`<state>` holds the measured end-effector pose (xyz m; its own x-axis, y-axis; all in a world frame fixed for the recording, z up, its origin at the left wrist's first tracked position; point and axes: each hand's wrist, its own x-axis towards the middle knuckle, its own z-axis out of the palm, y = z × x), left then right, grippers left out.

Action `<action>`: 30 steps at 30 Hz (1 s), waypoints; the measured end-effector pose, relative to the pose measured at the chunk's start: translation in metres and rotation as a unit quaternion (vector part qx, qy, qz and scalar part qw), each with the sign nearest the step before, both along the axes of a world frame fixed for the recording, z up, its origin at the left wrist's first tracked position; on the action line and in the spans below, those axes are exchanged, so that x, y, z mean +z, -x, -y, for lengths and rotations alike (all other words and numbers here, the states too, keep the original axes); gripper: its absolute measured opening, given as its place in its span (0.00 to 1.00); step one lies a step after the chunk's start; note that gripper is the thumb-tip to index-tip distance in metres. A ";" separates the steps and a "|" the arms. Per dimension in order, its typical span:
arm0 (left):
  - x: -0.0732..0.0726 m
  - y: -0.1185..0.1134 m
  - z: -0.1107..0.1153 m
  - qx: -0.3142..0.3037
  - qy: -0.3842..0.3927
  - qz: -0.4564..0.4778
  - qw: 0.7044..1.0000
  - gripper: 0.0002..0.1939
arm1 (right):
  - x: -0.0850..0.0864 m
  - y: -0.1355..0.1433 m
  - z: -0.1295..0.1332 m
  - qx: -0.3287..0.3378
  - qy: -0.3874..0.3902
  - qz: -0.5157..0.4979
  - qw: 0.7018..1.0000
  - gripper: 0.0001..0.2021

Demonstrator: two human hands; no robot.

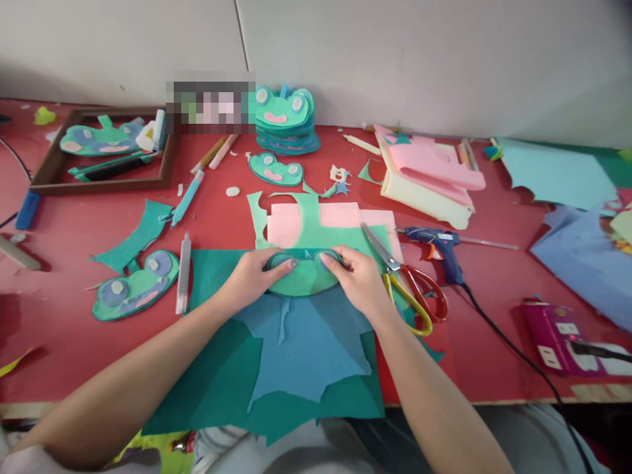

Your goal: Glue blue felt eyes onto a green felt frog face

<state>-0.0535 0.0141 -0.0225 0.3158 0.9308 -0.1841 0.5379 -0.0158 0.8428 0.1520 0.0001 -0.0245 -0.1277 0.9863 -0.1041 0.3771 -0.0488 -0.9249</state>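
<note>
A green felt frog face point(303, 278) with blue eye rounds is held flat between both hands at the middle of the table. My left hand point(259, 273) pinches its left eye, the thumb pressed on top. Over the right eye lies the thumb of my right hand point(354, 268), its fingers curled at the edge. Beneath are a blue felt scrap point(311, 349) and a large dark green felt sheet point(212, 375). Scissors point(415, 289) with red and yellow handles lie just right of my right hand.
Blue glue gun point(442, 247), its cord running to a purple power socket point(550, 339) at right. Finished frog faces stand in a stack point(286, 118) at the back. A brown frame point(99, 187) is at back left; another frog face point(135, 288) lies left. Pink felt point(434, 164) sits back right.
</note>
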 end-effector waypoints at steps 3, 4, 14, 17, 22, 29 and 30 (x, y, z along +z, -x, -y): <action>0.002 0.000 0.001 -0.001 -0.009 -0.015 1.000 0.18 | 0.002 0.001 0.001 0.003 -0.005 0.009 1.000 0.16; 0.002 0.000 0.001 0.000 -0.012 -0.018 1.000 0.17 | 0.003 0.001 0.001 0.003 -0.007 0.011 1.000 0.16; 0.001 -0.002 0.002 0.009 -0.030 -0.013 0.999 0.17 | 0.004 0.001 0.001 0.004 -0.011 0.016 1.000 0.16; 0.001 -0.001 0.002 0.010 -0.035 0.007 0.999 0.19 | 0.004 0.001 0.001 0.004 -0.012 0.019 1.000 0.15; -0.001 0.000 0.002 0.023 -0.039 0.019 0.999 0.20 | 0.005 0.002 0.001 0.009 -0.008 0.017 1.000 0.15; 0.000 -0.001 0.001 0.019 -0.036 0.020 0.999 0.20 | 0.006 0.002 0.001 0.009 -0.007 0.022 1.000 0.16; 0.001 0.000 0.001 0.014 -0.033 0.023 0.999 0.20 | 0.006 0.001 0.001 0.006 -0.010 0.022 1.000 0.15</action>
